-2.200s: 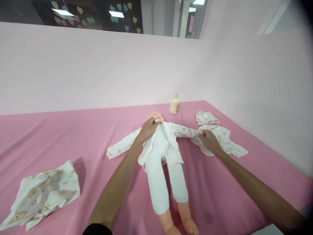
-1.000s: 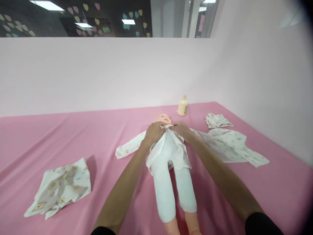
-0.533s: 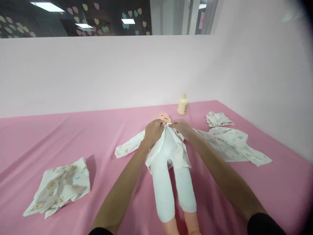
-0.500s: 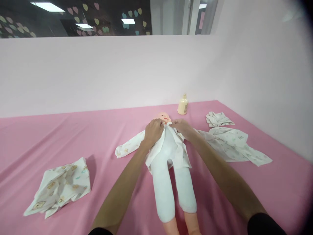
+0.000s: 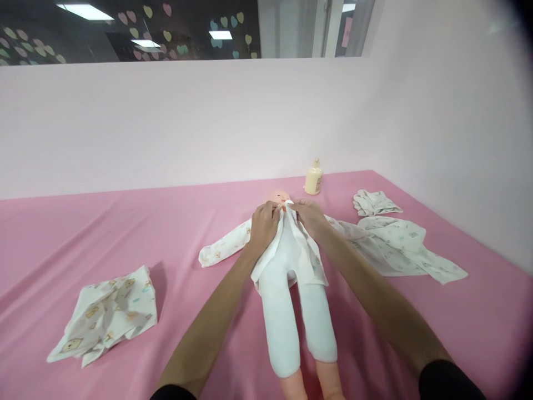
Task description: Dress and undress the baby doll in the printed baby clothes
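Note:
A baby doll (image 5: 280,328) with a white cloth body lies on its back, feet toward me, its head (image 5: 280,196) partly covered by my hands. It wears a white printed baby shirt (image 5: 225,247), open down the front, with one sleeve stretched out to the left. At the neckline my left hand (image 5: 265,222) grips the shirt's left front edge with curled fingers. Opposite it, my right hand (image 5: 308,216) pinches the right front edge near the collar. The fingertips of both hands are partly hidden in the cloth.
A folded printed cloth (image 5: 110,314) rests at left on the pink sheet (image 5: 175,211). To the right lie a spread white printed garment (image 5: 395,244) and a small folded cloth (image 5: 375,203). A cream pump bottle (image 5: 313,179) stands behind the doll, near the white wall (image 5: 187,122).
Both hands stay at the collar, and the right front edge is lifted slightly higher toward the chin. The whole view has shifted a little.

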A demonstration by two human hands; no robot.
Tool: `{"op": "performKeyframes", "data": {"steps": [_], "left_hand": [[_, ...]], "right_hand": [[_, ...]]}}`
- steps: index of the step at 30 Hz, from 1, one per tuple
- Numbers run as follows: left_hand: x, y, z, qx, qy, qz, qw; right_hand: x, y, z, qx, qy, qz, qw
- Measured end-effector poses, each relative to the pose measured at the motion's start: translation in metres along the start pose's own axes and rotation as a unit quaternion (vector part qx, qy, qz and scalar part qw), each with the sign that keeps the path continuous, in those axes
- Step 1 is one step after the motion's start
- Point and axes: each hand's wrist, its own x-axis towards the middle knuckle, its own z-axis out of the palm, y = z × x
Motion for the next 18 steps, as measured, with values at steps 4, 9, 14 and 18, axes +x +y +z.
{"op": "performKeyframes", "data": {"steps": [4,9,14,18], "left_hand": [[-0.001,0.000,-0.001,-0.050,-0.012,-0.026,0.998],[-0.002,0.004,-0.006,-0.098,-0.038,-0.048,0.993],[-0.004,0.005,-0.006,-0.123,-0.059,-0.062,0.989],[-0.004,0.002,-0.005,-0.144,-0.046,-0.088,0.985]], "right_hand": [[0.003,0.002,-0.003,-0.003,-0.054,0.001,0.999],[0.005,0.004,-0.006,0.031,-0.114,0.015,0.993],[0.006,0.004,-0.009,0.001,-0.123,0.018,0.992],[0.006,0.005,-0.010,-0.005,-0.134,0.014,0.991]]}}
